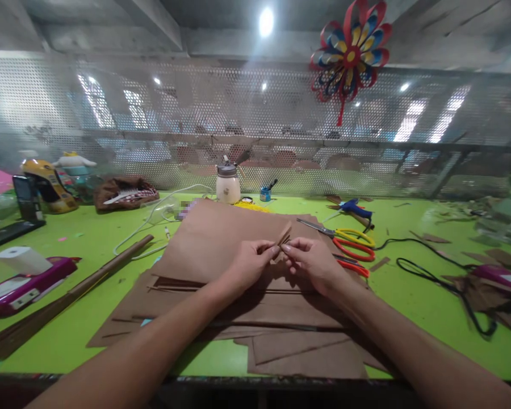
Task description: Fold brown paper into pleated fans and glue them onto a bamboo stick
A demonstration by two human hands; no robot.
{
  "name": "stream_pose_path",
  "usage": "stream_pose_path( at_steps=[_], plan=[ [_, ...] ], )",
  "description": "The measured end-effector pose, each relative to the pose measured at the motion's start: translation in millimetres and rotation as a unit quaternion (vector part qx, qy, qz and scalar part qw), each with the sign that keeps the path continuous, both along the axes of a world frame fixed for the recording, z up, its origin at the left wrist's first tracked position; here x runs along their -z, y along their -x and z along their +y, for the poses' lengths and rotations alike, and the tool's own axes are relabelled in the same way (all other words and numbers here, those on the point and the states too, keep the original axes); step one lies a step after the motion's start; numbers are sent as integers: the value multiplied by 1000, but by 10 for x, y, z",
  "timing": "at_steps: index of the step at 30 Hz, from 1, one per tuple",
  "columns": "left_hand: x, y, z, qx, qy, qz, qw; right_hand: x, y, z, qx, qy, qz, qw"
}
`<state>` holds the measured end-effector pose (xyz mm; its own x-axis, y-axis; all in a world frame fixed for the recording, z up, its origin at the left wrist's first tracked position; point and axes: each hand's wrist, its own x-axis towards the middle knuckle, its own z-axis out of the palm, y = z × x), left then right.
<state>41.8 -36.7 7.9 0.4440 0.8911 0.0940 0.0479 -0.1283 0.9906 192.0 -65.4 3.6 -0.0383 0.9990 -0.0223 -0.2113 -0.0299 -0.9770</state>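
Both my hands meet over a stack of brown paper sheets in the middle of the green table. Between thumb and fingers my left hand pinches a small folded piece of brown paper. My right hand grips the same piece from the other side, its fingertips close to the left thumb. The piece shows several thin layers at its edge. Just beyond the right hand lie scissors with yellow handles and a pair with red handles, partly overlapping.
A blue glue gun lies behind the scissors. Power strips sit at left and right, with a black cable on the right. Farther back stand a white bottle and a blue jar. A brown paper roll lies at left.
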Motion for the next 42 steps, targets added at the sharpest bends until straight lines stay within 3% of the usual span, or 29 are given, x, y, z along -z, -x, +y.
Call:
stream_pose_path(
  at_steps=[6,11,17,22,28,37,42],
  plan=[
    [-38,73,17,-27,41,-7,999,-60,-29,-24,-46,-29,-23,998],
    [-96,94,-28,-3,56,-21,998,-132,-31,-42,-6,-55,-62,997],
    [-103,92,-45,28,49,-14,998,-54,-71,10,-14,-62,-46,997],
    [-117,69,-66,19,19,15,1000,-13,-74,24,-15,-61,-32,998],
    [-117,7,-80,0,-80,45,996,-26,-54,33,-5,-76,-54,996],
    [-168,36,-135,18,-29,48,998,-65,-63,17,19,-117,-130,984],
    [-167,21,-139,-3,-16,57,998,-49,-103,49,-5,-106,-79,991]
  ],
)
